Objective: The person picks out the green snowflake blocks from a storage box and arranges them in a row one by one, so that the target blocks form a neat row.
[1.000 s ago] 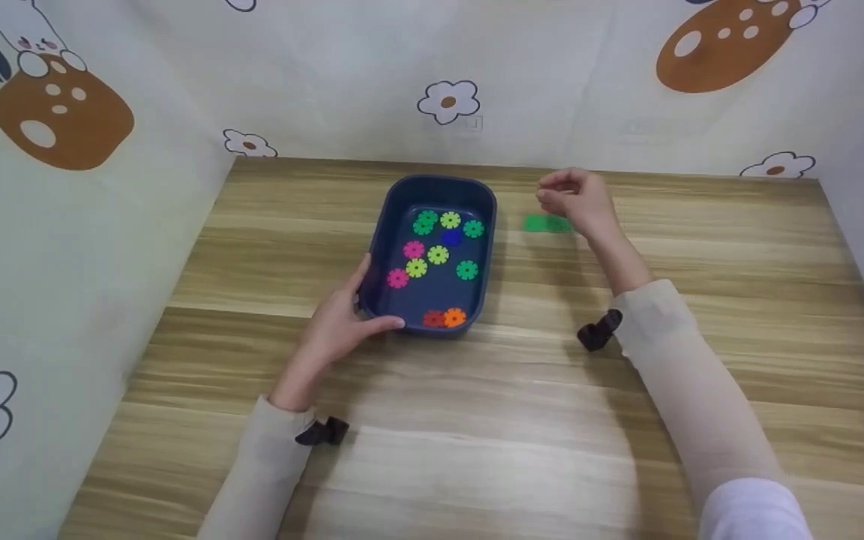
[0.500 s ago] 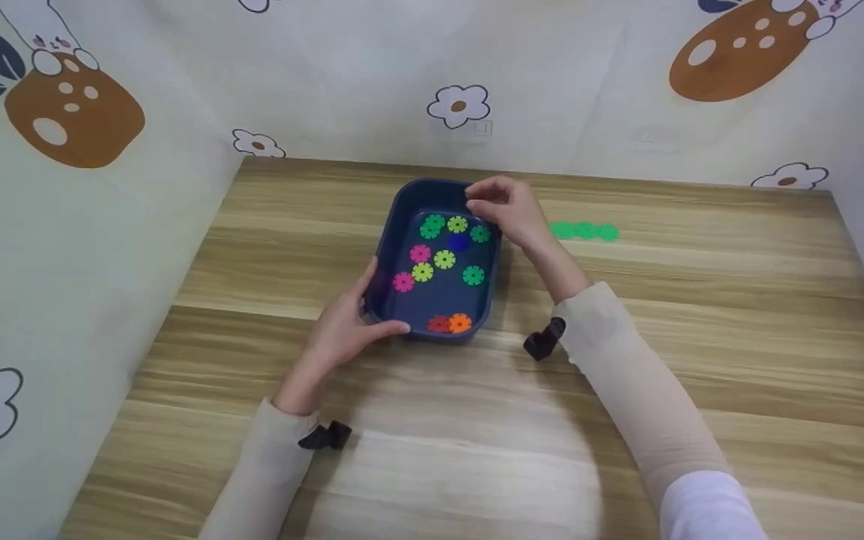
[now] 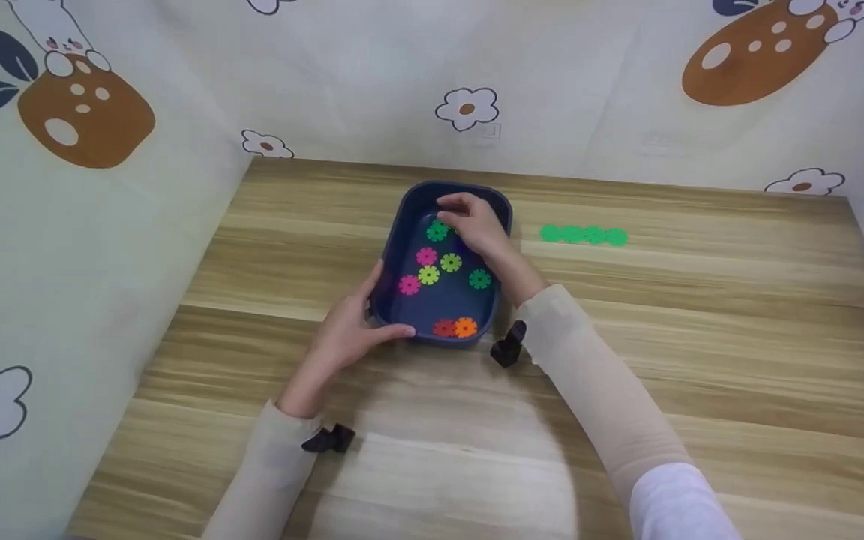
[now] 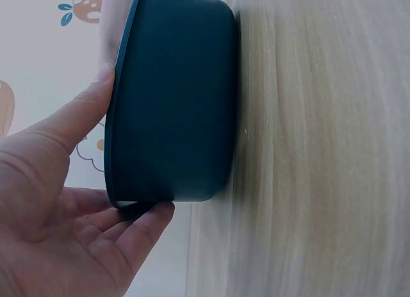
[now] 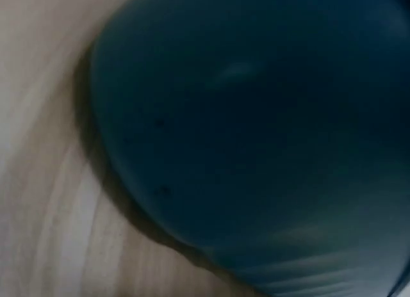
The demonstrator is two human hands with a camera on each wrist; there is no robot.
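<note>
Inside the deep, oblong dark-blue plastic tray (image 3: pixel 432 309), notched round plastic discs (image 3: pixel 426 256) in green, pink, yellow-green, red and orange lie flat. Over its far end I see the right hand (image 3: pixel 479 228), thumb and fingers a narrow gap apart, nothing visible between them; contact with a disc I cannot tell. The left hand (image 3: pixel 346 334) grips the near-left corner. I judge thin discs could slip from a shallow pinch, and a loosened left grip could let the tray skid. Rightward, four bright-green discs (image 3: pixel 583 235) lie in a row on the wood-grain table (image 3: pixel 739 315).
</note>
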